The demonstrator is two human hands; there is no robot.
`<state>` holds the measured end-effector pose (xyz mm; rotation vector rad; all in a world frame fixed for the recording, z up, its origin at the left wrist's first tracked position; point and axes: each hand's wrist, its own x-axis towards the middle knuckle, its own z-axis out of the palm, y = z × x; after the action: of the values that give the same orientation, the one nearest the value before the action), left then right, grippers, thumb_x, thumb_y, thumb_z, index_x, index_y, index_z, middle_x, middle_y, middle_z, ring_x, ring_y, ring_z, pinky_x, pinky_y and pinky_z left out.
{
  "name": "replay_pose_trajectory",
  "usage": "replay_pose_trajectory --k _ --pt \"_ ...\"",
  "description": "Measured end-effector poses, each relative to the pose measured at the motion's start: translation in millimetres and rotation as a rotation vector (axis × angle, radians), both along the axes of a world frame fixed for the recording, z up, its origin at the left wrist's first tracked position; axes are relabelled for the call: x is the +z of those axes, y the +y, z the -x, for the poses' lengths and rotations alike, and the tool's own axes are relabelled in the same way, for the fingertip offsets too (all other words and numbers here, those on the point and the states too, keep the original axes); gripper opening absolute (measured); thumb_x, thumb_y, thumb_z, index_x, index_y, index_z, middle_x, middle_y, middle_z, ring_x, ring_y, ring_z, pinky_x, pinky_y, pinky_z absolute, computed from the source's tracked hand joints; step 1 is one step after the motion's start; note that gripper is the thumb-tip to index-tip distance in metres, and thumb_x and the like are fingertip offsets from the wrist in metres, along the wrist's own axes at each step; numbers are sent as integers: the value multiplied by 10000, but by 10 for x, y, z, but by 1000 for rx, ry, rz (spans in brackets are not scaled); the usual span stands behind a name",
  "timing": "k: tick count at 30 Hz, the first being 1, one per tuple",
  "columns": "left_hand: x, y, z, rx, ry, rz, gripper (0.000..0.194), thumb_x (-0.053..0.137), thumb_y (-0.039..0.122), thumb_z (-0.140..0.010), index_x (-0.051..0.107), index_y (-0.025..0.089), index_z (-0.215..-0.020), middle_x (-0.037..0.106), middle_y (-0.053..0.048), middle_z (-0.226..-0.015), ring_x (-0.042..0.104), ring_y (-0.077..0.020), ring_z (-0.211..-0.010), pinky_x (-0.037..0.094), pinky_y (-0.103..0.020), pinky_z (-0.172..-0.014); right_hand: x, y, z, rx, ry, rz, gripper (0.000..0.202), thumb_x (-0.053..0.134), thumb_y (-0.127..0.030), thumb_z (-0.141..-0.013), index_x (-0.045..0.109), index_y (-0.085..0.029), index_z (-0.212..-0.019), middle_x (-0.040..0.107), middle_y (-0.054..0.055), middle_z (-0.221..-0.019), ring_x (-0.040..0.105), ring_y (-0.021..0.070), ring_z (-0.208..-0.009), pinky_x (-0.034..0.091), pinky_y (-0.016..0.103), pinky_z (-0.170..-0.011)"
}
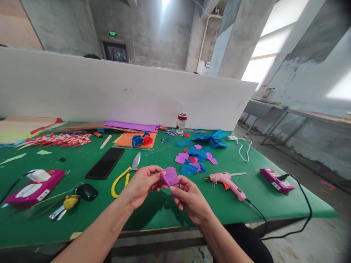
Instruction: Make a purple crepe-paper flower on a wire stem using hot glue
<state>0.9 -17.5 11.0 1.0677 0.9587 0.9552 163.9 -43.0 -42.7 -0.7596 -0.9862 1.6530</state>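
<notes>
A small purple paper piece (pixel 171 176) is held up between both hands above the green table's front part. My left hand (pixel 148 182) pinches its left edge between thumb and fingers. At its lower right edge, my right hand (pixel 186 195) grips it the same way. Behind the hands to the right lie cut purple, blue and red paper pieces (pixel 188 169). Yellow-handled scissors (pixel 127 176) rest just left of my left hand. A pink glue gun (pixel 226 182) lies to the right of my right hand.
On the green table (pixel 153 215) are a black phone (pixel 105 163), keys with a yellow figure (pixel 70 202), two purple power strips (pixel 35 188), a glass jar (pixel 181 126), and blue and red paper flowers (pixel 142 140). A white partition (pixel 120 91) stands behind.
</notes>
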Motion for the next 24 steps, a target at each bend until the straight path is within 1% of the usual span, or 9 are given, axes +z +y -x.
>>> replay_pose_trajectory --k 4,7,10,13,21,24 --pt "4 5 0 5 11 -7 269 759 326 -668 653 140 -830 676 -23 -634 587 -98 -516 363 -185 -479 -12 -4 9 -15 8 4 325 818 -323 -668 628 -150 -866 588 -51 -648 475 23 -400 353 106 -321" --pt "16 15 9 10 6 0 198 683 265 -705 638 140 -852 682 -33 -636 603 -117 -525 364 -197 -480 -14 -2 19 -18 36 23 320 826 -318 -653 628 -150 -841 595 -52 -640 481 28 -390 359 112 -313" --pt "22 22 23 19 -13 23 170 616 194 -692 631 139 -852 675 -33 -624 609 -132 -532 369 -212 -490 -13 3 31 -15 60 45 321 832 -313 -639 627 -144 -820 592 -53 -623 475 28 -380 364 113 -309" --pt "21 22 29 33 -38 27 180 584 165 -672 630 141 -845 660 -26 -602 594 -133 -531 367 -224 -504 -11 5 36 -8 76 64 329 838 -316 -628 625 -140 -808 590 -54 -604 462 24 -368 361 111 -306" --pt "15 14 11 49 17 -158 146 577 174 -718 667 143 -828 649 -14 -608 529 -115 -573 337 -227 -548 -12 -6 28 16 113 91 323 828 -326 -649 613 -145 -808 607 -44 -616 472 26 -375 360 110 -311" --pt "-2 19 10 36 21 -213 165 569 184 -759 683 147 -872 647 -11 -631 503 -111 -590 337 -222 -558 -6 -8 39 17 119 93 324 832 -321 -644 602 -147 -794 614 -41 -619 476 29 -378 353 110 -309"
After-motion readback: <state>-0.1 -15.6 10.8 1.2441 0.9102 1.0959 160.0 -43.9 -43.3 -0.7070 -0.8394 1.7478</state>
